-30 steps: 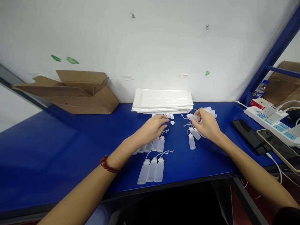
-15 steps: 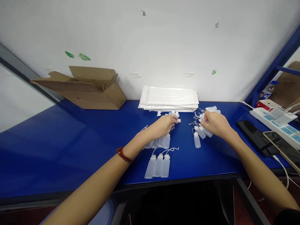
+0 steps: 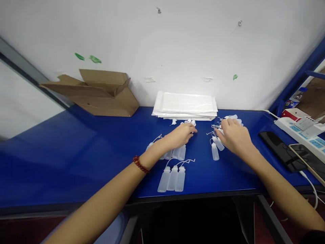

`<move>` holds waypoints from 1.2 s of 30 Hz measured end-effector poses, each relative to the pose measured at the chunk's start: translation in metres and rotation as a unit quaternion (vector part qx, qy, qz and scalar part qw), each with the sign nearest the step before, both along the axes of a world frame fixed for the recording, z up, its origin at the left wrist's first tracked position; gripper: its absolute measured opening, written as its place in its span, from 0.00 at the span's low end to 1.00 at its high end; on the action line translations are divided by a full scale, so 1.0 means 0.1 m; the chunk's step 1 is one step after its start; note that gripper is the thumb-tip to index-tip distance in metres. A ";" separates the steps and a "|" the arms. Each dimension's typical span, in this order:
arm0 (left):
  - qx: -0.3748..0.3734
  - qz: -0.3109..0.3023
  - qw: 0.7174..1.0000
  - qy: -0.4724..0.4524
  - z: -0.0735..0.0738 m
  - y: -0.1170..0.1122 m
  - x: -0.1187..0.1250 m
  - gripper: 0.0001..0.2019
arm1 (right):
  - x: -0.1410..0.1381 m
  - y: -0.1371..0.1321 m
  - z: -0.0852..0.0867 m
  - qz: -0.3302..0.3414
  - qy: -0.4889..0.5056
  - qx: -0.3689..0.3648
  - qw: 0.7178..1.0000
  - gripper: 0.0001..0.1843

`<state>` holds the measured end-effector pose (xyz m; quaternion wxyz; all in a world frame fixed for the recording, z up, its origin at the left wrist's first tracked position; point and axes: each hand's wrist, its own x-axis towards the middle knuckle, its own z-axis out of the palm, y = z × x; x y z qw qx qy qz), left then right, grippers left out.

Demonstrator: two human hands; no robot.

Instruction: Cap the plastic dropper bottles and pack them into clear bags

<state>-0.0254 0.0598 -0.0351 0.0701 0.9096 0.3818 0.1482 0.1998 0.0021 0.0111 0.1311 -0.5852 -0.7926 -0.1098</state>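
My left hand (image 3: 185,134) is closed, fingers curled down just in front of a small heap of white caps (image 3: 189,122); whatever is between its fingertips is hidden. Under and beside that wrist stand rows of translucent squeeze bottles with thin bent tubes; one group of bottles (image 3: 172,179) lies nearest the table edge. My right hand (image 3: 235,135) is over a loose pile of smaller translucent bottles (image 3: 215,151), thumb apart from the fingers, palm down. Part of the pile is covered by this hand.
A stack of white packets (image 3: 186,103) lies against the wall. An open cardboard box (image 3: 111,98) stands at the back left. To the right are a black phone (image 3: 281,150), a second phone (image 3: 309,157) and a white power strip (image 3: 304,132) with cables.
My right hand has opened and spread over the small bottles. The white cap seen at my left fingertips no longer shows. The view has shifted slightly.
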 end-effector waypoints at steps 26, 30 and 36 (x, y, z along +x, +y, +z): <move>-0.023 0.073 0.993 -0.094 0.11 -0.08 0.04 0.10 | -0.54 -0.61 -0.26 0.303 0.155 -0.253 0.906 0.34; -0.007 0.083 0.982 -0.169 0.20 -0.15 0.02 0.09 | -0.34 -0.48 -0.16 0.315 0.243 -0.146 0.906 0.29; -0.046 0.126 0.927 -0.351 0.38 -0.32 0.05 0.09 | -0.17 -0.19 -0.18 0.250 0.306 0.014 0.919 0.27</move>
